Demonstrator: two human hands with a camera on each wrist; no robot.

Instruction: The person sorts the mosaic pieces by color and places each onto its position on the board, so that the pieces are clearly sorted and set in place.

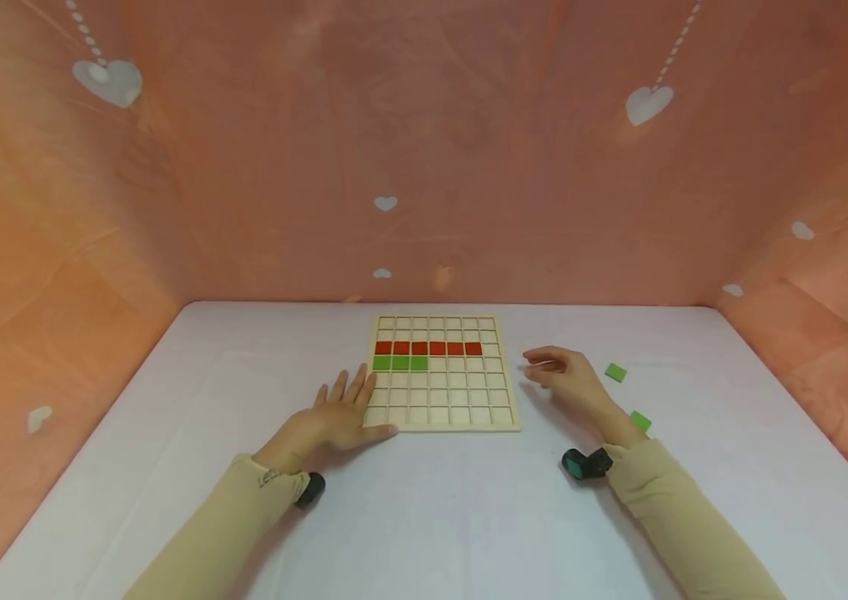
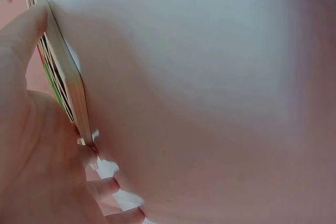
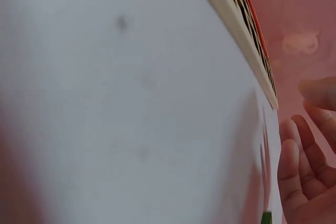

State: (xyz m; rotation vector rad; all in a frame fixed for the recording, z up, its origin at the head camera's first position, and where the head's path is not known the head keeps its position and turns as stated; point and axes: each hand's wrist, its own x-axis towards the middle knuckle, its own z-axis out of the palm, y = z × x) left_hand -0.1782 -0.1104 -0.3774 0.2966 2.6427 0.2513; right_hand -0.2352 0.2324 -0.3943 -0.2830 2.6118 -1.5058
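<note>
A pale wooden grid board (image 1: pixel 439 397) lies flat on the white table. Several red square tiles (image 1: pixel 419 348) fill most of one row, and three green tiles (image 1: pixel 401 363) sit in the row nearer me, at its left end. My left hand (image 1: pixel 337 419) rests at the board's near left corner, fingers spread and thumb along the front edge; the left wrist view shows the thumb (image 2: pixel 39 19) touching the rim. To the right of the board hovers my right hand (image 1: pixel 566 379), fingers loosely bent. Its thumb and fingertips (image 3: pixel 289 161) are apart, with nothing visible between them.
Two loose green tiles lie on the right: one (image 1: pixel 615 372) beyond the right hand, another (image 1: pixel 640 421) beside the right wrist. White table surface (image 1: pixel 439 517) extends in front of the board. An orange-pink cloth with hearts (image 1: pixel 439 167) walls the back and sides.
</note>
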